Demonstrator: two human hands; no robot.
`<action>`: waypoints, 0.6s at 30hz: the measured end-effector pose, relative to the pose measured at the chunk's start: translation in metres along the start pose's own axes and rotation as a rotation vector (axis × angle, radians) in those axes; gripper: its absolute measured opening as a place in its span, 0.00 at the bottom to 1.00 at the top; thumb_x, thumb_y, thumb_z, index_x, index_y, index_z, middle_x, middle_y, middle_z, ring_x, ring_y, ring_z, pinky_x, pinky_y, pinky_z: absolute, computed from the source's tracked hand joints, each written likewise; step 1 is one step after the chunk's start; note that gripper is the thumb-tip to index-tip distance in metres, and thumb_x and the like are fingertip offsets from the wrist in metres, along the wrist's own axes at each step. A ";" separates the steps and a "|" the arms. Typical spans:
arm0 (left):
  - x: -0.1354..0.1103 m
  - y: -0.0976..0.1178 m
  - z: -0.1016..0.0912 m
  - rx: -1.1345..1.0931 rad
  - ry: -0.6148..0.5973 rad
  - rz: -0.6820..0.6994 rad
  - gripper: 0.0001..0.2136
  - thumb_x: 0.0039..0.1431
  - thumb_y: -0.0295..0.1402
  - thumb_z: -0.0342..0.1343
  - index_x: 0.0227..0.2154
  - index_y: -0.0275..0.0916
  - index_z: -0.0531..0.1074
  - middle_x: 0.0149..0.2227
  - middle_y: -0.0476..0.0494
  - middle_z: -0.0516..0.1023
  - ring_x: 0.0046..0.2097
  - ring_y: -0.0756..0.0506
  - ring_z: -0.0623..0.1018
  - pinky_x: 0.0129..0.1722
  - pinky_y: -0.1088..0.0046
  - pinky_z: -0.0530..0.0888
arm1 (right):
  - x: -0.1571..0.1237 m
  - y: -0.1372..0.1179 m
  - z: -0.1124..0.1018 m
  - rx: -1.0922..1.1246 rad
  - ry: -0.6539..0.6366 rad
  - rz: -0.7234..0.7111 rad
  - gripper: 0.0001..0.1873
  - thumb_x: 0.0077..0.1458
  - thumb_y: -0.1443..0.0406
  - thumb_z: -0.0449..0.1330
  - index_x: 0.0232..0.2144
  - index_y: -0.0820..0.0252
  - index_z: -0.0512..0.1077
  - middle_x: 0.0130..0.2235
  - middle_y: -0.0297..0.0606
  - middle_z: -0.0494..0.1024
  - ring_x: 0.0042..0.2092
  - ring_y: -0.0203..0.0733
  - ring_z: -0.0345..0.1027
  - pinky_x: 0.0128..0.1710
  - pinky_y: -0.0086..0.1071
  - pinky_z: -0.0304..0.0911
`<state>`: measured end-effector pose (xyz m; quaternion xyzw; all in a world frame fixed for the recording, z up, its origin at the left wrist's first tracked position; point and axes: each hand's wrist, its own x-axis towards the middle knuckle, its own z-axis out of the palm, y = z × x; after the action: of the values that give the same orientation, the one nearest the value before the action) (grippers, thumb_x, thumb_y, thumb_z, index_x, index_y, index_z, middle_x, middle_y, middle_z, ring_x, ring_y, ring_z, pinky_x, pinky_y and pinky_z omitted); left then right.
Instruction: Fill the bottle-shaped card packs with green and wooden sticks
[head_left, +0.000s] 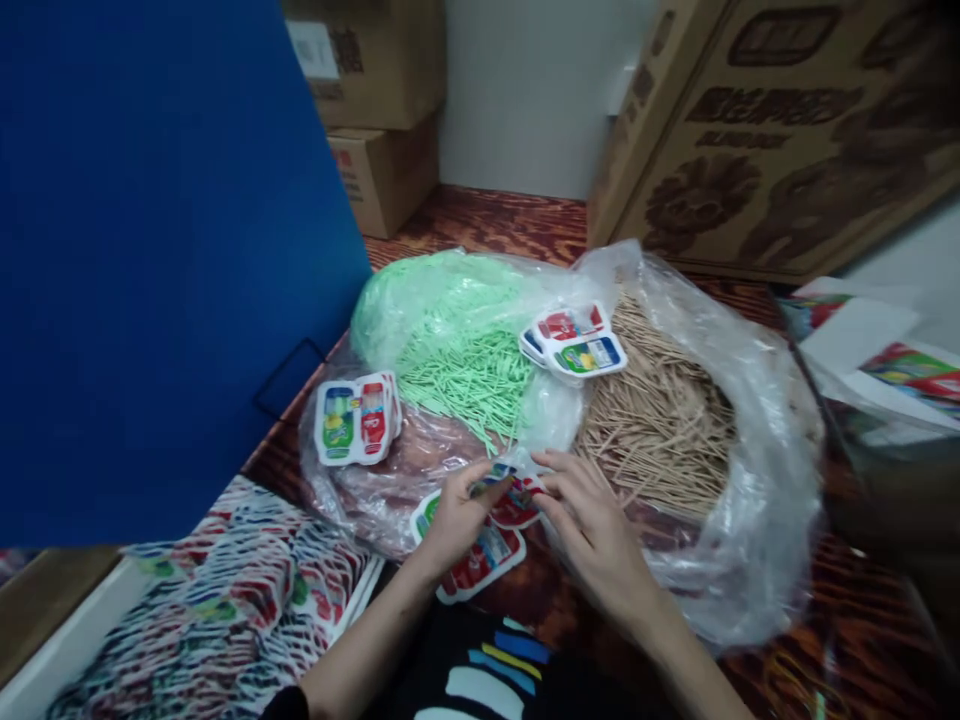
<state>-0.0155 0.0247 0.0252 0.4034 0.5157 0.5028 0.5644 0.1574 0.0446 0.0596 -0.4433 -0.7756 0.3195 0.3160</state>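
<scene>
My left hand (459,515) pinches a small printed card (519,508), red and green with a white border, its thumb lying across the card. The curled fingers of my right hand (585,520) close on the card's right edge. Below my left hand lie more printed cards (487,568), partly covered by it. Just beyond the hands is a clear plastic bag of thin light-green sticks (472,385). To the right, an opened bag holds thin brown sticks (652,435). One small stack of cards (358,418) rests at the left, another stack (581,345) between the bags.
A box (90,625) packed with rows of similar cards stands at lower left. A large blue panel (165,260) rises on the left. Cardboard boxes (386,175) and a big printed carton (750,150) stand behind. Printed sheets (870,340) are at the right.
</scene>
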 end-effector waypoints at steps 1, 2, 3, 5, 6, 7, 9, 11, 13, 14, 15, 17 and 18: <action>-0.001 0.000 -0.003 0.001 0.003 0.003 0.08 0.54 0.37 0.58 0.29 0.38 0.77 0.31 0.49 0.79 0.38 0.41 0.77 0.41 0.69 0.72 | 0.002 -0.001 0.003 -0.009 -0.010 -0.013 0.07 0.61 0.64 0.53 0.34 0.53 0.72 0.50 0.42 0.73 0.55 0.50 0.61 0.54 0.47 0.57; -0.001 0.000 -0.005 -0.003 0.010 0.002 0.08 0.54 0.37 0.58 0.28 0.38 0.77 0.30 0.49 0.78 0.37 0.41 0.77 0.40 0.69 0.72 | 0.005 -0.004 0.005 -0.009 -0.006 -0.022 0.07 0.60 0.64 0.53 0.36 0.53 0.72 0.50 0.42 0.73 0.55 0.50 0.61 0.54 0.46 0.58; -0.001 0.000 -0.009 -0.011 0.023 -0.003 0.08 0.53 0.37 0.59 0.27 0.38 0.77 0.29 0.49 0.78 0.36 0.42 0.77 0.39 0.69 0.72 | 0.007 -0.007 0.007 0.001 -0.003 -0.029 0.08 0.60 0.64 0.53 0.37 0.53 0.73 0.50 0.42 0.73 0.55 0.50 0.62 0.54 0.46 0.58; -0.002 -0.001 -0.018 -0.041 0.062 -0.015 0.07 0.51 0.36 0.61 0.28 0.38 0.77 0.28 0.49 0.78 0.33 0.43 0.76 0.36 0.69 0.73 | 0.010 -0.013 0.011 0.070 -0.053 -0.039 0.09 0.60 0.64 0.54 0.42 0.52 0.72 0.52 0.42 0.72 0.55 0.49 0.61 0.55 0.45 0.58; -0.002 -0.002 -0.025 -0.060 0.093 -0.021 0.07 0.50 0.36 0.62 0.29 0.38 0.77 0.28 0.48 0.78 0.32 0.44 0.76 0.35 0.70 0.73 | 0.011 -0.015 0.013 0.128 -0.104 -0.030 0.11 0.60 0.64 0.54 0.45 0.51 0.72 0.53 0.41 0.71 0.56 0.48 0.61 0.56 0.45 0.57; -0.003 -0.002 -0.033 -0.077 0.127 -0.026 0.08 0.48 0.36 0.63 0.29 0.38 0.77 0.28 0.48 0.78 0.31 0.44 0.77 0.34 0.70 0.74 | 0.011 -0.016 0.014 0.201 -0.153 -0.004 0.13 0.61 0.63 0.54 0.48 0.51 0.70 0.54 0.40 0.71 0.57 0.47 0.61 0.56 0.44 0.57; -0.002 -0.001 -0.054 -0.117 0.204 -0.035 0.10 0.46 0.37 0.65 0.30 0.38 0.76 0.28 0.48 0.79 0.29 0.46 0.77 0.33 0.70 0.74 | 0.012 -0.014 0.019 0.352 -0.168 0.093 0.16 0.62 0.62 0.52 0.52 0.51 0.67 0.54 0.40 0.71 0.56 0.45 0.63 0.56 0.41 0.59; 0.001 0.001 -0.082 -0.151 0.283 -0.028 0.12 0.44 0.38 0.66 0.30 0.37 0.74 0.27 0.49 0.79 0.29 0.47 0.77 0.33 0.71 0.75 | 0.015 -0.005 0.026 0.414 -0.094 0.193 0.15 0.63 0.62 0.51 0.51 0.53 0.67 0.50 0.40 0.74 0.52 0.44 0.66 0.53 0.39 0.61; 0.008 0.004 -0.113 -0.220 0.486 0.026 0.17 0.38 0.38 0.69 0.32 0.36 0.74 0.29 0.47 0.80 0.30 0.46 0.78 0.35 0.68 0.76 | 0.021 0.007 0.036 0.348 -0.048 0.224 0.11 0.62 0.62 0.51 0.43 0.56 0.71 0.44 0.39 0.76 0.47 0.43 0.69 0.49 0.37 0.63; 0.013 0.005 -0.128 -0.209 0.554 0.060 0.20 0.36 0.38 0.69 0.34 0.35 0.74 0.31 0.46 0.80 0.31 0.45 0.79 0.36 0.67 0.76 | 0.026 0.014 0.041 0.277 -0.049 0.211 0.10 0.62 0.63 0.51 0.40 0.57 0.72 0.41 0.39 0.77 0.45 0.43 0.69 0.47 0.37 0.63; 0.019 0.006 -0.142 -0.159 0.614 0.083 0.21 0.36 0.38 0.69 0.34 0.35 0.74 0.32 0.46 0.80 0.32 0.45 0.79 0.37 0.66 0.76 | 0.033 0.020 0.046 0.191 -0.049 0.182 0.10 0.62 0.64 0.50 0.38 0.58 0.72 0.39 0.39 0.76 0.44 0.43 0.69 0.46 0.37 0.63; 0.031 0.004 -0.165 0.084 0.727 0.106 0.20 0.40 0.41 0.66 0.36 0.35 0.74 0.34 0.44 0.79 0.34 0.43 0.78 0.38 0.64 0.75 | 0.050 0.029 0.057 -0.030 -0.023 0.107 0.11 0.62 0.67 0.49 0.38 0.59 0.72 0.38 0.41 0.75 0.44 0.45 0.66 0.45 0.38 0.62; 0.037 0.003 -0.174 0.273 0.775 0.116 0.19 0.43 0.41 0.64 0.37 0.36 0.74 0.35 0.43 0.79 0.37 0.41 0.78 0.41 0.62 0.74 | 0.060 0.032 0.062 -0.165 0.002 0.075 0.11 0.61 0.67 0.49 0.39 0.60 0.71 0.39 0.43 0.74 0.44 0.47 0.65 0.45 0.40 0.61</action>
<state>-0.1891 0.0505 -0.0032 0.2839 0.7283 0.5754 0.2407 0.1006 0.0970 0.0104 -0.4969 -0.7818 0.2657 0.2671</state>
